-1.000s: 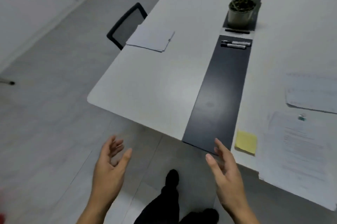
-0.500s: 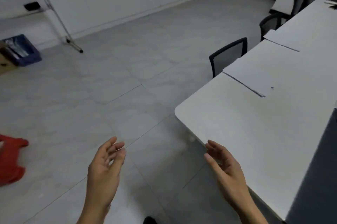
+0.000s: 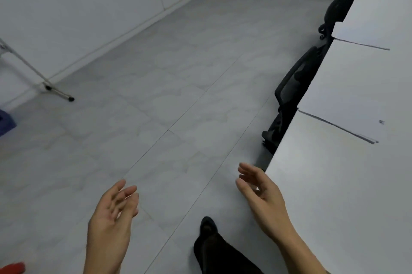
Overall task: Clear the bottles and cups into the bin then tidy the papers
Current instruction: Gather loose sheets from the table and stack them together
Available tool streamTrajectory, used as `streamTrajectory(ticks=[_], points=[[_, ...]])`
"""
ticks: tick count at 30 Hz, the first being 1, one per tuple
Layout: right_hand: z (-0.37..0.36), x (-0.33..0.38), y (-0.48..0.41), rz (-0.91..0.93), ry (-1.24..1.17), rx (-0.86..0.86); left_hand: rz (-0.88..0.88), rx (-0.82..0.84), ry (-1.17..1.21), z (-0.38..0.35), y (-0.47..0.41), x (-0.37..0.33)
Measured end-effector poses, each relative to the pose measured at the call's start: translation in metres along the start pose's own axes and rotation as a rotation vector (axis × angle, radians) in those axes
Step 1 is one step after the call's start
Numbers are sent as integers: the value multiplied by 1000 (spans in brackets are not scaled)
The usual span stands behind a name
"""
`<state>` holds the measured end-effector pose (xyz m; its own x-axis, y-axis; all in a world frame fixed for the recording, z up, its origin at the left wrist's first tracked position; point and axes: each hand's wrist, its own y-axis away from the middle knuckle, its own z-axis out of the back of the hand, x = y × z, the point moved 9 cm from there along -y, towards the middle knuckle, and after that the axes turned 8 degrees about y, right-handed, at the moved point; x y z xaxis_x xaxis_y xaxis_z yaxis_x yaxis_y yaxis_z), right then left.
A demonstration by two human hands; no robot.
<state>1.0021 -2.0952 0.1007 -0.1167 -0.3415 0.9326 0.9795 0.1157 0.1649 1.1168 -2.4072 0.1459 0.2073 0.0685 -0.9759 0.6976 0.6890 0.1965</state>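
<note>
My left hand (image 3: 111, 218) is held out over the tiled floor, fingers relaxed and holding nothing. My right hand (image 3: 262, 198) hovers just off the near left edge of the long white table (image 3: 330, 195), fingers straight and empty. A stack of white papers (image 3: 354, 99) lies on the table near its left edge, and a second sheet of paper (image 3: 367, 32) lies farther along. No bottle, cup or bin shows in the head view.
Black office chairs (image 3: 292, 97) are tucked against the table's left side, another chair (image 3: 334, 12) farther back. A metal stand leg (image 3: 58, 93) crosses the floor by the white wall. A blue crate (image 3: 5, 122) and a red object (image 3: 12, 268) sit at the left edge.
The view swung left from the tabletop to the floor and moved closer along the table's left side. Both hands stayed out in front, empty.
</note>
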Motion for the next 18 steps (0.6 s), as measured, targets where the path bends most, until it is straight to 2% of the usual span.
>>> streamTrajectory(ticks=[6, 10, 14, 18], points=[[-50, 88, -149, 38, -17, 64, -95, 54, -10, -42, -145, -82], [-67, 119, -235, 37, -36, 72, -83, 75, 21, -85, -231, -98], [-74, 116, -328, -19, -8, -15, -4, 166, 49, -157, -330, -92], [-51, 125, -416, -78, 30, -153, 42, 340, 21, -256, -431, -107]])
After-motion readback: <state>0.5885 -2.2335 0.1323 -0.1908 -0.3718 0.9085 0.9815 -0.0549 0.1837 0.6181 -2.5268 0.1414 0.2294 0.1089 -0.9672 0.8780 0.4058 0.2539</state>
